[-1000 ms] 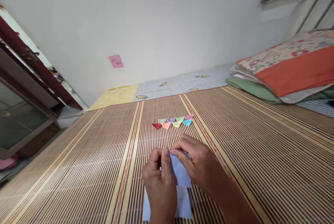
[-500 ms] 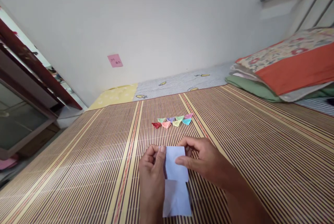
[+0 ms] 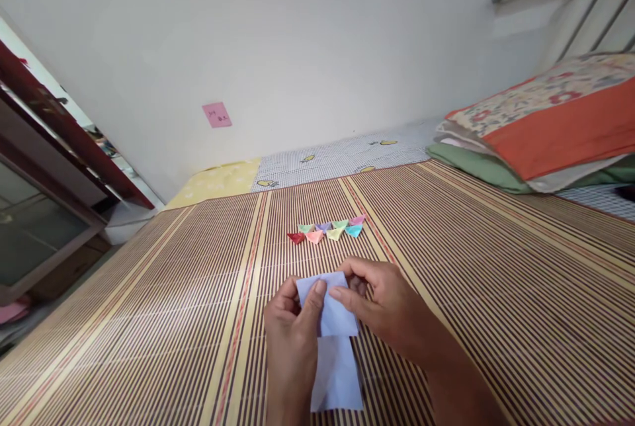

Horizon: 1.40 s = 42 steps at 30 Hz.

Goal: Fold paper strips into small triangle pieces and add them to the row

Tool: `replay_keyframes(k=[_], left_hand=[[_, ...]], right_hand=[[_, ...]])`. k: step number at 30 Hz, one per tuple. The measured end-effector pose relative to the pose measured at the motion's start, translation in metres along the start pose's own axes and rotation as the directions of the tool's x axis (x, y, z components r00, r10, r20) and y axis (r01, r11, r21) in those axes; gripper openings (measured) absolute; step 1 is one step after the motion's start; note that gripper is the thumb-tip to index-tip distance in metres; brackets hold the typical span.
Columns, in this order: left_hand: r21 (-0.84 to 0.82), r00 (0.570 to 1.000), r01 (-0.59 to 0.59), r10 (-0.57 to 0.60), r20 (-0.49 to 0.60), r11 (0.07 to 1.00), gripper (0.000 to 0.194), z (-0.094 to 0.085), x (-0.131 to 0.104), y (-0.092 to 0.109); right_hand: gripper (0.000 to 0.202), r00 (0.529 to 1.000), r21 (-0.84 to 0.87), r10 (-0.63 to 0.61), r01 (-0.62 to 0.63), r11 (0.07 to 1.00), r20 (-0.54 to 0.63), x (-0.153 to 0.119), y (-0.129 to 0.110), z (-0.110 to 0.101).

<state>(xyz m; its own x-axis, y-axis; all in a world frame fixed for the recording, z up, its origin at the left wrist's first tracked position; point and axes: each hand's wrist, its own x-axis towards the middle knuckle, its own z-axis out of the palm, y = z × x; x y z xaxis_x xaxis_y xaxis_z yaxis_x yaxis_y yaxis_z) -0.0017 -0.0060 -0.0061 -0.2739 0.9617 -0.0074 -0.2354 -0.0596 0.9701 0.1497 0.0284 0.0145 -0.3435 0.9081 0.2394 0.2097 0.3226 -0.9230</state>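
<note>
Blue sheet [image 3: 336, 320] is pinched by left hand [image 3: 292, 320] and right hand [image 3: 384, 297] over striped mat [image 3: 173, 294]; second sheet [image 3: 338, 376] is seen just nearer. Folded papers [image 3: 323, 227] are set farther off. On far wall [image 3: 322, 49], pink note [image 3: 217, 115] is stuck, handwriting illegible.

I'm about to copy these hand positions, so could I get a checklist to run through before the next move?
1. Left hand on the upper blue sheet: ok, thumb on its front.
2. Right hand on the same sheet: ok, thumb near its right side.
3. Lower blue sheet apart from the upper: cannot tell, edges meet in view.
4. Upper sheet's back: cannot tell, hidden.
5. Small folded pieces away from both hands: ok, farther up the mat.
</note>
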Motion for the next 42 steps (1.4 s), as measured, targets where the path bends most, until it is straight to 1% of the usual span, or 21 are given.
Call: replay_keyframes(k=[3, 5, 7, 9, 11, 13, 16, 18, 20, 23, 26, 29, 34, 38, 41, 42], left_hand=[[-0.149, 0.998, 0.057, -0.060, -0.020, 0.987, 0.031, 0.001, 0.002, 0.000], [-0.229, 0.996, 0.088, -0.092, -0.006, 0.969, 0.029, 0.002, 0.002, 0.001], [-0.255, 0.995, 0.096, -0.097, 0.007, 0.962, 0.026, 0.003, 0.003, 0.002], [-0.269, 0.995, 0.094, -0.099, -0.007, 0.959, 0.024, 0.004, 0.004, 0.003], [-0.312, 0.994, 0.080, -0.101, -0.049, 0.947, 0.024, 0.006, 0.005, 0.003], [-0.375, 0.991, 0.063, -0.102, -0.085, 0.925, 0.025, 0.007, 0.007, 0.003], [-0.444, 0.991, 0.064, -0.111, -0.080, 0.894, 0.026, 0.008, 0.009, 0.002], [-0.467, 0.991, 0.090, -0.128, -0.050, 0.880, 0.028, 0.008, 0.009, 0.002], [-0.470, 0.990, 0.104, -0.134, -0.031, 0.877, 0.029, 0.008, 0.009, 0.002], [-0.467, 0.991, 0.094, -0.127, -0.040, 0.879, 0.030, 0.008, 0.007, 0.003], [-0.498, 0.988, 0.091, -0.141, -0.064, 0.862, 0.031, 0.010, 0.006, 0.004], [-0.544, 0.983, 0.122, -0.175, -0.048, 0.830, 0.032, 0.012, 0.005, 0.004], [-0.627, 0.967, 0.175, -0.253, -0.036, 0.759, 0.029, 0.017, 0.005, 0.003], [-0.599, 0.962, 0.230, -0.274, 0.018, 0.767, 0.026, 0.016, 0.005, 0.003], [-0.604, 0.960, 0.238, -0.280, 0.026, 0.761, 0.020, 0.016, 0.007, 0.005], [-0.615, 0.958, 0.241, -0.284, 0.028, 0.751, 0.018, 0.016, 0.008, 0.006]], right_hand=[[0.013, 1.000, 0.032, -0.024, 0.024, 0.999, 0.003, 0.000, 0.002, -0.002], [0.010, 1.000, 0.070, -0.030, 0.030, 0.997, -0.001, 0.000, 0.003, -0.004], [0.008, 0.999, 0.083, -0.044, 0.046, 0.996, -0.017, 0.000, 0.004, -0.005], [0.004, 0.998, 0.087, -0.049, 0.052, 0.995, -0.035, 0.001, 0.003, -0.006], [0.006, 0.999, 0.105, -0.023, 0.026, 0.994, -0.027, 0.001, 0.002, -0.006], [0.009, 1.000, 0.123, 0.011, -0.013, 0.992, 0.016, 0.002, 0.003, -0.006], [0.021, 0.999, 0.119, 0.015, -0.021, 0.993, 0.049, 0.003, 0.004, -0.004], [0.024, 1.000, 0.108, -0.003, 0.001, 0.994, 0.013, 0.003, 0.004, -0.004], [0.023, 0.999, 0.102, -0.023, 0.026, 0.994, -0.034, 0.002, 0.003, -0.003], [0.019, 0.996, 0.115, -0.031, 0.041, 0.993, -0.083, 0.001, -0.001, -0.001], [0.017, 0.996, 0.129, -0.012, 0.024, 0.991, -0.092, 0.001, -0.005, 0.004], [0.022, 0.995, 0.127, 0.011, 0.001, 0.992, -0.097, 0.003, -0.006, 0.008], [0.021, 0.993, 0.219, 0.028, -0.002, 0.976, -0.119, 0.004, 0.000, 0.008], [0.017, 0.993, 0.265, 0.012, 0.019, 0.964, -0.117, 0.003, 0.004, 0.006], [0.011, 0.992, 0.281, -0.007, 0.043, 0.959, -0.127, 0.004, 0.004, 0.005], [0.014, 0.991, 0.294, -0.013, 0.052, 0.954, -0.135, 0.005, 0.004, 0.005]])
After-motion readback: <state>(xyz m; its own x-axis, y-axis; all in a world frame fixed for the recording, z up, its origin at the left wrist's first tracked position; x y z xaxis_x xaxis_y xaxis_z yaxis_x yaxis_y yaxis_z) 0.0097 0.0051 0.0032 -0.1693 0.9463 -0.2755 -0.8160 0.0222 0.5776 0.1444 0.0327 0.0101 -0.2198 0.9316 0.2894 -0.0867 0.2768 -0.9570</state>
